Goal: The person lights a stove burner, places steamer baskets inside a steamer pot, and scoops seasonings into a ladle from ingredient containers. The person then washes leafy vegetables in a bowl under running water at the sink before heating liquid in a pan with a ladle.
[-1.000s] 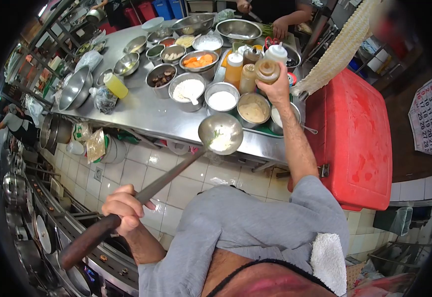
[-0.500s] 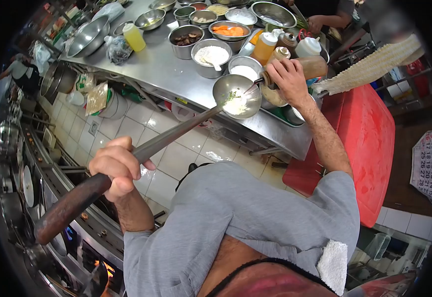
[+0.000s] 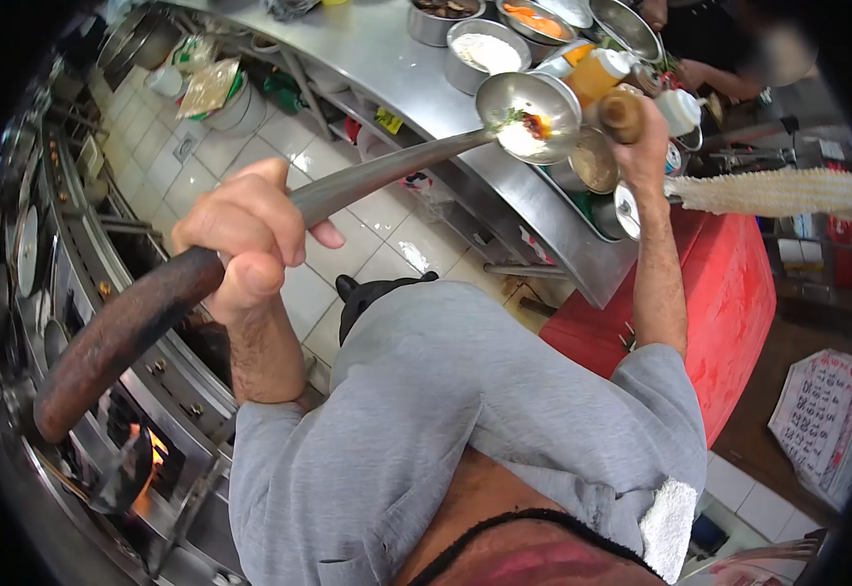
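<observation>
My left hand (image 3: 250,234) is wrapped round the dark wooden grip of a long-handled metal ladle (image 3: 396,166). The ladle's bowl is over the edge of the steel table and holds something white, green bits and a reddish-brown sauce (image 3: 535,125). Just right of that bowl, my right hand (image 3: 648,146) is closed round a brown squeeze bottle (image 3: 622,114), seen from its end. Beneath and beside this hand stand a pot with a tan surface (image 3: 597,161) and a white-capped bottle (image 3: 680,111).
On the steel table (image 3: 387,78) are a pot of white powder (image 3: 484,54), a bowl of orange pieces (image 3: 535,20) and a yellow-orange bottle (image 3: 600,78). A red chest (image 3: 709,303) stands to the right. A flame (image 3: 157,449) burns at the stove on the left. Another person's hand (image 3: 704,76) is across the table.
Reddish-brown sauce now lies in the ladle. The bottle has turned from lying tilted over the ladle to pointing end-up, away to the right. My view has shifted.
</observation>
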The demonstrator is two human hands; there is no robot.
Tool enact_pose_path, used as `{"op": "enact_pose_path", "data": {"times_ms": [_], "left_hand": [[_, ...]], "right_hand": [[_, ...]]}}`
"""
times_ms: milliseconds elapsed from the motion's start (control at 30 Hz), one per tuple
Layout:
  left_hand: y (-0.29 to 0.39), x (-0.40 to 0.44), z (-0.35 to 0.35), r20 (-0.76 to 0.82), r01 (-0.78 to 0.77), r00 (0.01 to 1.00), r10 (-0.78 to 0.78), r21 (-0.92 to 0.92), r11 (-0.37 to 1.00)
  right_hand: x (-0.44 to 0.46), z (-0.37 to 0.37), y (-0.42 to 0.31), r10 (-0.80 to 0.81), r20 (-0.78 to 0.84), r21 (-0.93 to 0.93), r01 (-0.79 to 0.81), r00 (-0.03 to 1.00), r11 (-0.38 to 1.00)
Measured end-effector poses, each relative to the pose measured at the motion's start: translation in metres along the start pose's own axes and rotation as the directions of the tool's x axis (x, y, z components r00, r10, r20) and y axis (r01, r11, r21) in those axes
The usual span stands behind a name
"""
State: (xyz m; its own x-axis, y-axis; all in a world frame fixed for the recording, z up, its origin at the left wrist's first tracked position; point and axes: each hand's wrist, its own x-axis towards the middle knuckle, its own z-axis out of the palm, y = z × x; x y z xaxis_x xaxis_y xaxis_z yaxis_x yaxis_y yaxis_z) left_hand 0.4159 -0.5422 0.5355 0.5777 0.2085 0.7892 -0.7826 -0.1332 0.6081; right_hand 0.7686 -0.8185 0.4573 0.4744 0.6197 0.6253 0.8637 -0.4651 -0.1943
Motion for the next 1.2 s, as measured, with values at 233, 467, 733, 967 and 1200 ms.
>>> {"op": "enact_pose_path", "data": {"times_ms": [233,467,733,967,1200], "left_hand": [[0.041,-0.043,-0.046,-0.173,-0.040,0.983,0.055,0.093,0.995],[0.082,-0.092,-0.106,-0.290,-0.067,0.943,0.163,0.312,0.948],[0.093,-0.135,-0.161,-0.426,0.168,0.893,0.144,0.613,0.772],[0.066,-0.163,-0.192,-0.311,0.174,0.900,0.306,0.899,0.402],[0.068,-0.169,-0.206,-0.281,0.244,0.846,0.453,0.960,0.139]], "right_hand": [[-0.004,-0.003,0.068,0.566,-0.251,0.519,-0.384,0.785,0.764],[-0.014,-0.002,0.077,0.710,-0.363,-0.102,-0.783,0.603,0.613],[0.018,0.066,-0.195,0.605,0.416,0.669,-0.679,0.679,0.303],[-0.001,0.111,-0.445,-0.432,0.813,0.453,-0.890,0.391,0.047],[0.024,0.090,-0.530,-0.737,0.665,0.083,-0.993,0.117,-0.084]]}}
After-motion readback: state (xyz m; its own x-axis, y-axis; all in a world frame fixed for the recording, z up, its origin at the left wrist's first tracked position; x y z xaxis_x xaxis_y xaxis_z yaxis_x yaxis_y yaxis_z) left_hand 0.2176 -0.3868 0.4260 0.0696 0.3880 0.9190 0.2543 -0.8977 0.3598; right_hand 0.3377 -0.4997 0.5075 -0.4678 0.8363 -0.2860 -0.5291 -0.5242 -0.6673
